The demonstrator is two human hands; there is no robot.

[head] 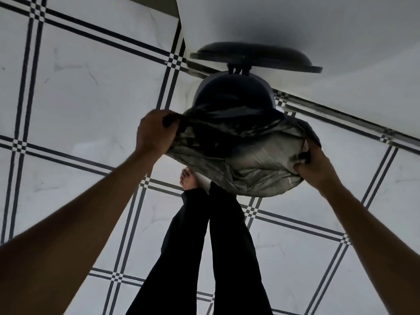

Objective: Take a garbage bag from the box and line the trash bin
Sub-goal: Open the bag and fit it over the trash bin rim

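I see white floor tiles point(86, 92) with dark crossing lines, a white wall point(318, 30) far right, my dark trousers point(227, 246), one bare foot point(187, 179)

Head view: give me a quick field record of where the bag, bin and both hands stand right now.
bag: dark garbage bag, mouth stretched wide between both hands, over the bin's near side
bin: trash bin, far part of its opening still uncovered
lid: bin lid raised, behind the bin
left hand: left hand grips the bag's left edge
right hand: right hand grips the bag's right edge
floor: tiled floor
stage: lining not finished
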